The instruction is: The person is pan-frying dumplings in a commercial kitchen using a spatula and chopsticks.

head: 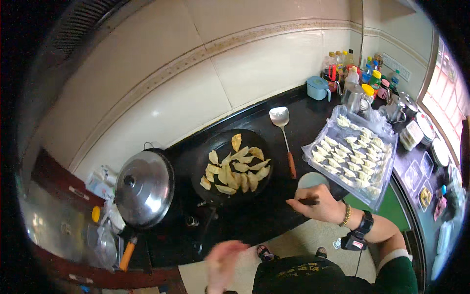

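My right hand has its fingers closed around a thin dark object, too small to name, just in front of a pale bowl on the black counter. Blurred, my left hand hovers low near the counter's front edge, with nothing visible in it. Ahead of it a black frying pan holds many dumplings, some lightly browned. A metal spatula with a wooden handle lies right of the pan. Farther right, a plastic-lined tray carries rows of pale dumplings.
A lidded wok with an orange-brown handle stands at left. Bottles, a light blue container and a metal jug stand at the back right. Plastic boxes and stacked dishes line the right counter. A green surface lies below the tray.
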